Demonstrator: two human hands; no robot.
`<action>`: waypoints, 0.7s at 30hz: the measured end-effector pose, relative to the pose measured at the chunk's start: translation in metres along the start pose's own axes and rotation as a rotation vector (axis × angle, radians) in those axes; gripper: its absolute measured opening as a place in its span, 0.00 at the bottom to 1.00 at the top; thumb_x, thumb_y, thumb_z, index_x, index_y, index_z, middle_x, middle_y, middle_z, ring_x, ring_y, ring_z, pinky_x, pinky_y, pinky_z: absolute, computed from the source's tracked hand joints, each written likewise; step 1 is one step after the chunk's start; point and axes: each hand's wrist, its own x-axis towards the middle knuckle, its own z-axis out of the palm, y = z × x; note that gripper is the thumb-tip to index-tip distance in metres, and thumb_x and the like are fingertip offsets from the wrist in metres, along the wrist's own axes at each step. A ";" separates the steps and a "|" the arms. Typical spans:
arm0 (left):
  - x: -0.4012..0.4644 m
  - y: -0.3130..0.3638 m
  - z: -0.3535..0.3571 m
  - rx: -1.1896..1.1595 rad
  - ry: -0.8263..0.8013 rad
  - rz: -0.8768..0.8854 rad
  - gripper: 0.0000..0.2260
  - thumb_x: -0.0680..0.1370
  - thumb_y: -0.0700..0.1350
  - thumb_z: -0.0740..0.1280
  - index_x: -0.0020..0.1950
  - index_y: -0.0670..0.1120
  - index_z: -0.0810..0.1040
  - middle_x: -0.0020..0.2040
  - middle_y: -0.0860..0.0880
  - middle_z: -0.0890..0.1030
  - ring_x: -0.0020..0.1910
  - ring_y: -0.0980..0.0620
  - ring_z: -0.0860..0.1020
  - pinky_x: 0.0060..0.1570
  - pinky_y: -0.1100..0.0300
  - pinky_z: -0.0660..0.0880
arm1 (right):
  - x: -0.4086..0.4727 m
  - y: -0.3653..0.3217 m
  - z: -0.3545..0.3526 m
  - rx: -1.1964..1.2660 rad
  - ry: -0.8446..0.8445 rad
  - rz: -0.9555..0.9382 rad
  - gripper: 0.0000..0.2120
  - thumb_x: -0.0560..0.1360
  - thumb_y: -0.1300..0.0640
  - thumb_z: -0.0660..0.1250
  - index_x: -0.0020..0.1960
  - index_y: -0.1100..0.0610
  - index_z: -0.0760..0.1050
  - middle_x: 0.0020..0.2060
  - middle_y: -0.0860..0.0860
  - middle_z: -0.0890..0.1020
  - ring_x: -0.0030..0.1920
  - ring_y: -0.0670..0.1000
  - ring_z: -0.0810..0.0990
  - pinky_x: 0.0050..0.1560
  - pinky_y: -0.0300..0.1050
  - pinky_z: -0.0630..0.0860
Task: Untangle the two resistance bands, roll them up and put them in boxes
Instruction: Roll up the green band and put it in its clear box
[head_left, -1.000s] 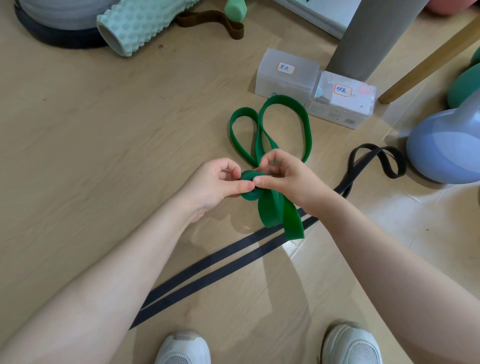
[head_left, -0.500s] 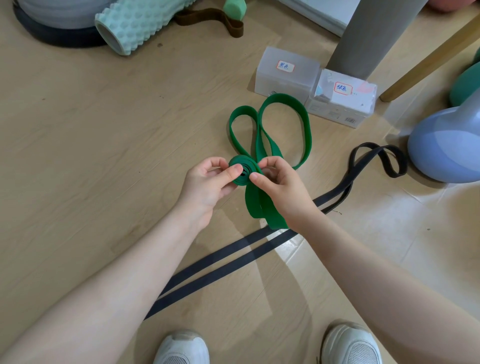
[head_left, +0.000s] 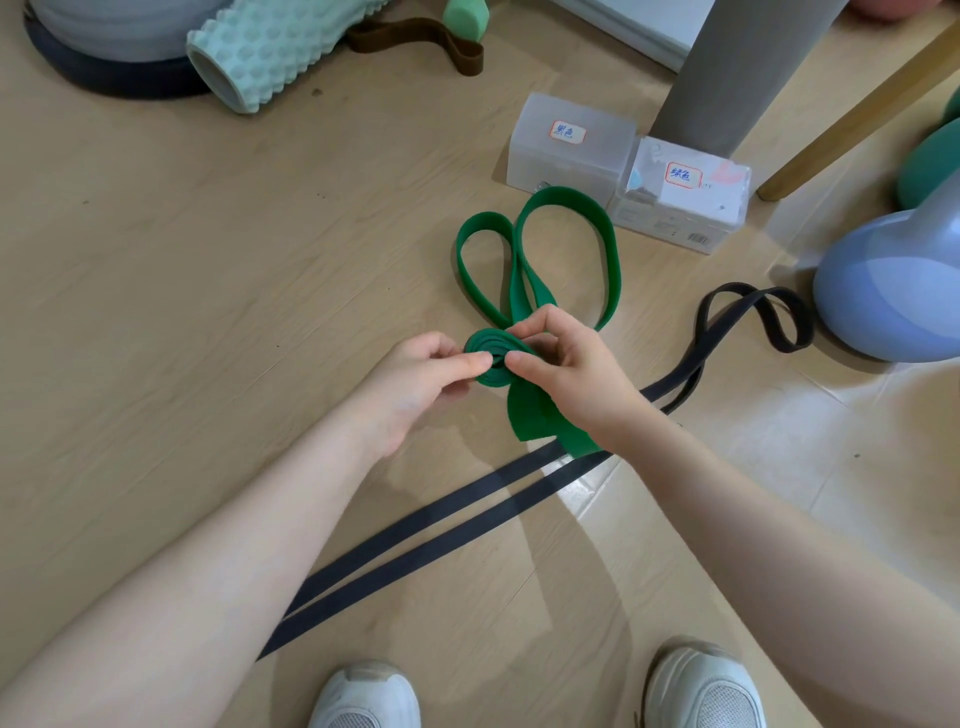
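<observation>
Behind green band (head_left: 563, 244), handwritten-labelled boxes (head_left: 571, 145)

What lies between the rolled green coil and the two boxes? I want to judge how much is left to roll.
In the head view, two unrolled loops of the green band lie on the floor, reaching to the boxes.

Left hand (head_left: 415, 387) and right hand (head_left: 574, 371) meet thumb-to-thumb, fingers apparently pinching, both forearms extended.
</observation>
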 end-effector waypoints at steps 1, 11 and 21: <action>0.000 0.001 -0.002 0.081 0.002 0.003 0.06 0.73 0.44 0.70 0.45 0.45 0.74 0.53 0.40 0.81 0.56 0.44 0.79 0.61 0.50 0.73 | 0.001 -0.001 -0.006 -0.042 -0.030 -0.015 0.04 0.76 0.60 0.65 0.49 0.54 0.72 0.46 0.49 0.83 0.45 0.45 0.82 0.48 0.38 0.78; 0.000 0.002 0.003 0.142 -0.028 0.116 0.09 0.73 0.42 0.71 0.42 0.49 0.71 0.49 0.42 0.83 0.50 0.46 0.82 0.55 0.52 0.77 | -0.001 -0.001 -0.014 -0.078 -0.142 -0.066 0.05 0.75 0.63 0.66 0.49 0.55 0.74 0.50 0.53 0.82 0.50 0.47 0.82 0.53 0.38 0.78; -0.004 0.002 0.002 0.166 -0.017 0.222 0.07 0.73 0.39 0.70 0.43 0.47 0.73 0.43 0.48 0.84 0.43 0.53 0.82 0.51 0.59 0.77 | 0.003 0.002 -0.031 -0.140 -0.181 0.050 0.10 0.72 0.57 0.70 0.52 0.56 0.73 0.51 0.54 0.80 0.50 0.55 0.81 0.56 0.55 0.77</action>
